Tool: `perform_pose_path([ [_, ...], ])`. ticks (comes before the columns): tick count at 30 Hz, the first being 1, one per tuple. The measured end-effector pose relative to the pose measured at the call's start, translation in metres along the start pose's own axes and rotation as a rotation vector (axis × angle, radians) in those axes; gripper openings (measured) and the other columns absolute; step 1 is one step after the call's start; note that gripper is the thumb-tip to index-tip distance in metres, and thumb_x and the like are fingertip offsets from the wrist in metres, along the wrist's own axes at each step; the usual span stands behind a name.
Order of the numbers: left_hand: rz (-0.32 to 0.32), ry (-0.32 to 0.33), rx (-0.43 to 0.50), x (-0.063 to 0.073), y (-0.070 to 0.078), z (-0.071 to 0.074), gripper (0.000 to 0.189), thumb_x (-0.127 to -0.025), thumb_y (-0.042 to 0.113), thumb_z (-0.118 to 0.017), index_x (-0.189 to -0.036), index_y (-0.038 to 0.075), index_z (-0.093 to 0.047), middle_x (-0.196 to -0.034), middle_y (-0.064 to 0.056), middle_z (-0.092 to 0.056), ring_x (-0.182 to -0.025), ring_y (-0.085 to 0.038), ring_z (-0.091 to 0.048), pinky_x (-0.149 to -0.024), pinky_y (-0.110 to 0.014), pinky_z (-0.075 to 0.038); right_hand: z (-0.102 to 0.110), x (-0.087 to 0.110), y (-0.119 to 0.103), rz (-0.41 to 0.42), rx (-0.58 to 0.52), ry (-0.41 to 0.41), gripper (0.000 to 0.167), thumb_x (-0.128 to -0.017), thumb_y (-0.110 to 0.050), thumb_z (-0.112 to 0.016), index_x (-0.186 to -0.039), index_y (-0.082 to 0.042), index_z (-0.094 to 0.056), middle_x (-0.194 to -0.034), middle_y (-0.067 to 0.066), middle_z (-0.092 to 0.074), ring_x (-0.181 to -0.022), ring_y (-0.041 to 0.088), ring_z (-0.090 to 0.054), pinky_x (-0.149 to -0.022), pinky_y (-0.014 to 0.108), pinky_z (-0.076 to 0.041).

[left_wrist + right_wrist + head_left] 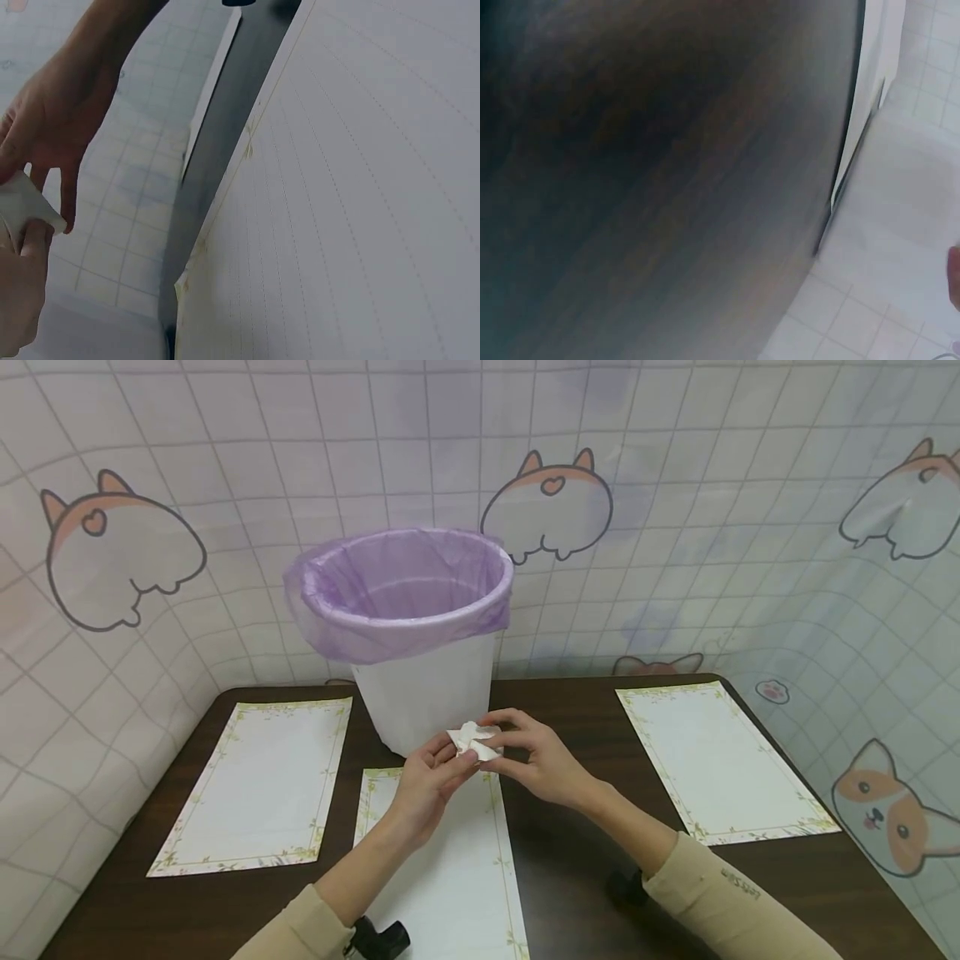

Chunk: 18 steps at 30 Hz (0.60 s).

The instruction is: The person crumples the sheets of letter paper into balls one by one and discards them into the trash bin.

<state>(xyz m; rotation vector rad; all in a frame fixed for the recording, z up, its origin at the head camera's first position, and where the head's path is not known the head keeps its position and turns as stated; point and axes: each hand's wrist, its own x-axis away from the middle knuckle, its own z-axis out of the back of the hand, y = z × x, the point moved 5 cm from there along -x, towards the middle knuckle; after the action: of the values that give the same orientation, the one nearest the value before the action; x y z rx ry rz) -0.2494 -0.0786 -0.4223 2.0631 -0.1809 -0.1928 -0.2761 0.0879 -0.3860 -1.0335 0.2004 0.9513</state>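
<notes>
A small piece of crumpled white paper [469, 737] is held in front of the bin, above the middle sheet. My left hand [429, 783] pinches its left side between thumb and fingers. From the right, my right hand [537, 758] grips the other side with its fingertips. In the left wrist view the folded paper [24, 206] sits between both hands, the left hand [19, 289] cut off by the frame edge. Only a fingertip [954, 276] shows in the right wrist view.
A white bin [427, 693] with a purple bag [375, 639] over its rim stands at the back of the dark table [570, 860]. Bordered white sheets lie left [258, 785], in the middle [450, 860] and right [723, 760]. A patterned curtain [712, 527] surrounds the table.
</notes>
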Motion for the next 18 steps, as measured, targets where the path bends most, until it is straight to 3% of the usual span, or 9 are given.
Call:
perform_pose_path([
  [5, -0.027, -0.025, -0.112, -0.0016, 0.0012, 0.0014, 0.056, -0.098, -0.003, -0.065, -0.147, -0.012, -0.04, -0.143, -0.026, -0.052, -0.123, -0.026, -0.061, -0.102, -0.034, -0.05, 0.002, 0.001, 0.0015, -0.031, -0.063, 0.009, 0.017, -0.093, -0.004, -0.075, -0.109, -0.011, -0.077, -0.137, 0.008, -0.06, -0.126, 0.025, -0.057, -0.099, 0.038, -0.051],
  [12, -0.064, -0.009, -0.249, -0.0034, 0.0063, 0.0026, 0.053, -0.093, 0.003, -0.076, -0.139, -0.008, -0.053, -0.126, -0.021, -0.063, -0.112, -0.026, -0.066, -0.094, -0.032, -0.054, 0.0036, 0.0018, -0.0017, -0.007, -0.071, 0.034, 0.017, -0.093, 0.0, -0.074, -0.106, -0.009, -0.077, -0.13, 0.008, -0.063, -0.121, 0.028, -0.059, -0.098, 0.038, -0.052],
  [18, -0.083, 0.014, -0.386, -0.0025, 0.0074, 0.0025, 0.049, -0.093, 0.013, -0.079, -0.133, -0.006, -0.059, -0.116, -0.014, -0.067, -0.104, -0.022, -0.065, -0.089, -0.028, -0.056, -0.0005, 0.0056, -0.0003, -0.042, -0.088, 0.074, 0.012, -0.092, 0.0, -0.074, -0.101, -0.007, -0.078, -0.124, 0.006, -0.064, -0.121, 0.028, -0.059, -0.1, 0.039, -0.051],
])
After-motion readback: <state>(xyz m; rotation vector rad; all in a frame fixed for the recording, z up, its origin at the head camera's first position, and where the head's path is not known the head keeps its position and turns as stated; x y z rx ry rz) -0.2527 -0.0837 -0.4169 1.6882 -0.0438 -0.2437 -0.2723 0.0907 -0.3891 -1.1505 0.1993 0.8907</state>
